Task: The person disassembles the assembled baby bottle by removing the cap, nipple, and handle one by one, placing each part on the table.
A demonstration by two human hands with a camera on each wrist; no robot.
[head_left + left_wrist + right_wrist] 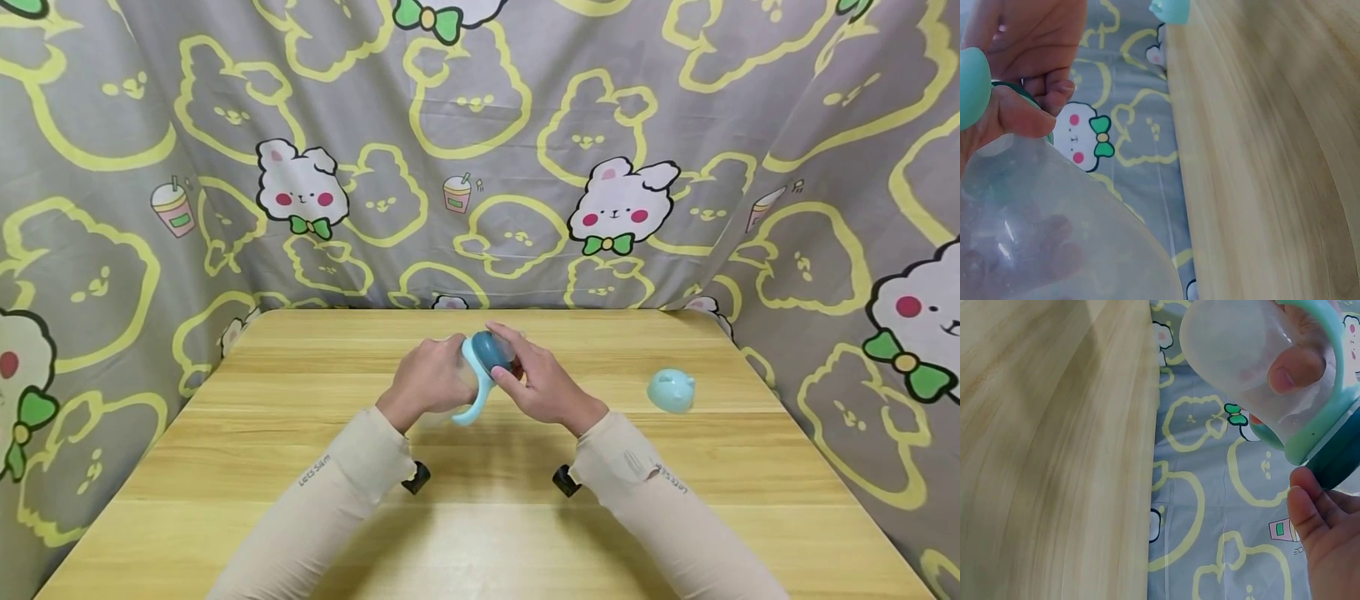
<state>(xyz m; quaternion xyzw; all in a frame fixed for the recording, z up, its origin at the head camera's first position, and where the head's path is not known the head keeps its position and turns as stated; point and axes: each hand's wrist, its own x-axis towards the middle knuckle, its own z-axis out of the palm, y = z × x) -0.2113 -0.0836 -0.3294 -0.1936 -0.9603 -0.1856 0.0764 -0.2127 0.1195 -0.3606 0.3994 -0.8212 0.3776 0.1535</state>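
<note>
A translucent baby bottle [1235, 347] is held tilted above the table, with a light blue curved handle piece [480, 402] around its neck. My left hand [431, 375] grips the bottle's body, its thumb lying across the clear wall in the right wrist view. At the bottle's top sits a dark teal ring collar [491, 352]. Fingers and thumb of my right hand [551, 387] hold this collar by its rim. In the left wrist view, the bottle's body [1085, 219] fills the lower left, and fingers show blurred through it.
On the wooden table [480, 542], a light blue rounded cap [670, 392] lies to the right of my right hand. A grey curtain [510, 100] printed with rabbits surrounds the table's back and sides. Small black pieces [416, 477] jut from beneath both sleeves.
</note>
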